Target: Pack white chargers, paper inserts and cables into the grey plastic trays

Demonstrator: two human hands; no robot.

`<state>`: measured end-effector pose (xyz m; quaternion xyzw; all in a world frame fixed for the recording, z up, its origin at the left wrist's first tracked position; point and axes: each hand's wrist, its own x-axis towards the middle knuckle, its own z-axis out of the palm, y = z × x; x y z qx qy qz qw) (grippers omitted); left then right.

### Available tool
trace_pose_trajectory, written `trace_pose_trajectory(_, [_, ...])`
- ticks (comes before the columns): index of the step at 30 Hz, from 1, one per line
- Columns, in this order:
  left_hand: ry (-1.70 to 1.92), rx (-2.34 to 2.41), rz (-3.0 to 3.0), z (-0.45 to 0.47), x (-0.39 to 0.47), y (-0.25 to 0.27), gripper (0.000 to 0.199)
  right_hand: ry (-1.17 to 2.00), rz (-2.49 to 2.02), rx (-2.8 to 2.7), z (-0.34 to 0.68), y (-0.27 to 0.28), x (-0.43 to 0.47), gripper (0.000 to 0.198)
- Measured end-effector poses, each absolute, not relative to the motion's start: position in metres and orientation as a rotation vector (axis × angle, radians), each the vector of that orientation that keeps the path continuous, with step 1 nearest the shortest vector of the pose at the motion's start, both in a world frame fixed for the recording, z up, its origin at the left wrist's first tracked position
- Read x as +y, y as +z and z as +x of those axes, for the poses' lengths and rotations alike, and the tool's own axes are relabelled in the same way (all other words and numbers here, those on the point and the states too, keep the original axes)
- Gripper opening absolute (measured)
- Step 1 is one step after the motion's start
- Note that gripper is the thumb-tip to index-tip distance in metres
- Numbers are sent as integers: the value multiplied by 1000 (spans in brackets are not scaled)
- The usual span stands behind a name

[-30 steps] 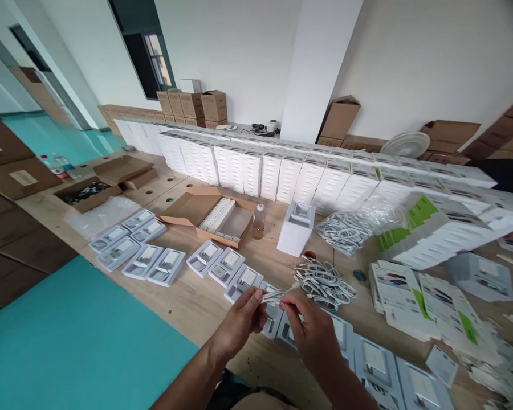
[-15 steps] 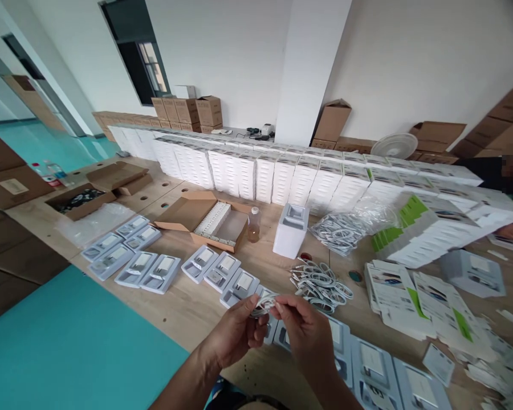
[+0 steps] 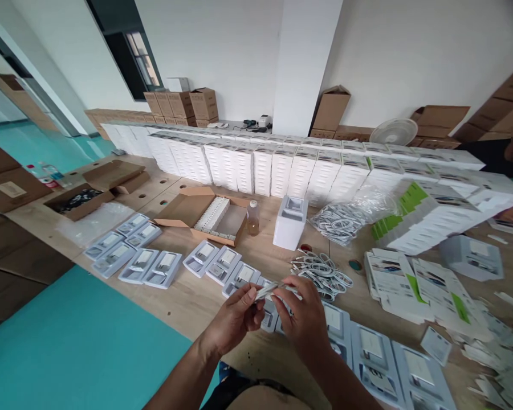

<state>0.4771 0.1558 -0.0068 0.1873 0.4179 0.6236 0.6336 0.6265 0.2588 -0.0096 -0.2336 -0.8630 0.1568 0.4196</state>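
A small coiled white cable [image 3: 265, 291] is held up over the table between my two hands. My left hand [image 3: 235, 316] is closed on the coil, thumb on top and fingers curled beneath. My right hand [image 3: 303, 313] has its thumb and fingertips at the coil's right end, pinching the cable there. Below and around my hands runs a row of pale plastic trays [image 3: 244, 275], each with a white piece in it. Just beyond my right hand lies a loose pile of white cables [image 3: 320, 273].
Behind the row stand an open carton [image 3: 235, 228] of white pieces, a bottle [image 3: 253, 219], a tray stack [image 3: 288, 230] and a bag of cables [image 3: 340, 222]. Flat printed boxes [image 3: 395, 279] lie to the right. White boxes [image 3: 239, 168] line the back. Another person's arm [image 3: 498, 156] shows far right.
The coil has turned from a bunched loop to a narrower, tilted bundle. My right hand's fingers have shifted along its right end and spread somewhat. The view has moved slightly.
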Motion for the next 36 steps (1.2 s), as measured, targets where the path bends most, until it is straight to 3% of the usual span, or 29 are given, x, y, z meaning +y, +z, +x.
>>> trace_pose_trajectory(6, [1354, 1342, 936, 470, 146, 5, 34, 552, -634, -2355, 647, 10, 287, 32])
trace_pose_trajectory(9, [1337, 1386, 1003, 473, 148, 7, 32, 868, -653, -2566, 649, 12, 291, 24])
trace_pose_trajectory(11, [1315, 1425, 959, 476, 152, 5, 35, 957, -682, -2594, 647, 12, 288, 29])
trace_pose_trajectory(17, [1105, 1403, 895, 482, 158, -2, 33, 706, -670, -2613, 647, 6, 282, 28])
trace_pose_trajectory(21, [1003, 1700, 1101, 482, 156, -5, 30, 420, -663, -2732, 648, 5, 283, 25])
trace_pose_trajectory(23, [947, 1856, 1191, 482, 156, -7, 29, 427, -763, -2737, 647, 6, 280, 22])
trace_pose_trajectory(29, [1007, 1915, 1137, 494, 159, -17, 29, 1137, -959, -2354, 637, 1, 266, 22])
trace_pose_trajectory(36, [1304, 1626, 860, 504, 163, -30, 30, 1576, -971, -1861, 626, -24, 256, 23])
